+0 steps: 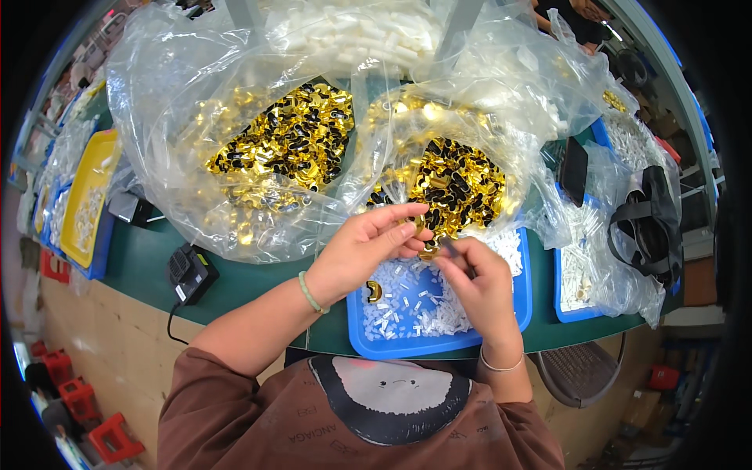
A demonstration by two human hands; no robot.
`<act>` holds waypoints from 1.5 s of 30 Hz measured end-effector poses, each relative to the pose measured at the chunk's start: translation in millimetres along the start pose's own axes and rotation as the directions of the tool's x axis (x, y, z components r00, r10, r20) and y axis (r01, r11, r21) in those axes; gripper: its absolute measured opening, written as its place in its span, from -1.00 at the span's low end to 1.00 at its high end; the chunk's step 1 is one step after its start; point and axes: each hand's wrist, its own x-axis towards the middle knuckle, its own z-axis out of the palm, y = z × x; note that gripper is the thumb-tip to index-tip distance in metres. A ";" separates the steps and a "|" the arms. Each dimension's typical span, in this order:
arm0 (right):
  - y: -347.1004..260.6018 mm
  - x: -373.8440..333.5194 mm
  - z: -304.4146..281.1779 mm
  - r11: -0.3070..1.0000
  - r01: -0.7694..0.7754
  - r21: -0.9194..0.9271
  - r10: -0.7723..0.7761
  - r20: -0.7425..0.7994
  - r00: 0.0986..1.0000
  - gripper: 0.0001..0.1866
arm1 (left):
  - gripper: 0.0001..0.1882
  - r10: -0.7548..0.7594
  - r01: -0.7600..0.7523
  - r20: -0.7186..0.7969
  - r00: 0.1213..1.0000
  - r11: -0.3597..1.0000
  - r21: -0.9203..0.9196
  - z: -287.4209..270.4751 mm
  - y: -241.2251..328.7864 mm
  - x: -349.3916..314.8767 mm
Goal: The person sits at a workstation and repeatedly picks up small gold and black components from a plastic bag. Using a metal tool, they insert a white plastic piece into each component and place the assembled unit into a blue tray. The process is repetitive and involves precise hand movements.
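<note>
My left hand (374, 235) is closed, thumb and fingers pinching a small shiny gold piece (420, 224) over the far edge of a blue tray (439, 346). Just to its right, my right hand (484, 283) grips a thin dark tool (456, 252); its exact kind I cannot make out. Another gold part (430, 250) shows between the hands, close to the tool's tip. Small white plastic parts (427, 317) lie scattered in the tray below. One curved gold piece (374, 292) rests at the tray's left side.
Two clear plastic bags hold gold-and-black pieces, one at left (305, 141), one beyond my hands (462, 180). A black charger-like box (192, 274) sits on the green table (258, 290). At right are another blue tray (578, 315) and a black bag (654, 227); a yellow tray (69, 235) is far left.
</note>
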 end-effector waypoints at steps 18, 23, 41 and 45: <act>8.3 2.1 11.5 0.870 -0.077 0.486 0.128 -0.072 0.989 -0.92 | -0.66 -0.078 0.085 0.057 0.995 0.988 -0.130 7.9 -11.2 -0.3; 9.6 1.2 14.5 0.893 -0.008 0.450 0.072 -0.125 0.990 -0.91 | -0.69 -0.133 0.146 0.076 0.988 0.970 -0.192 7.6 -11.3 -0.4; 6.9 5.9 13.1 0.955 0.297 0.017 -0.278 -0.301 0.912 -0.90 | -0.78 -0.093 0.097 0.052 0.994 0.990 -0.098 12.3 -10.7 -1.6; 5.0 3.4 12.8 0.951 0.306 -0.036 -0.302 -0.304 0.904 -0.87 | -0.80 -0.034 0.042 0.072 0.997 0.993 -0.108 10.0 -17.9 -0.5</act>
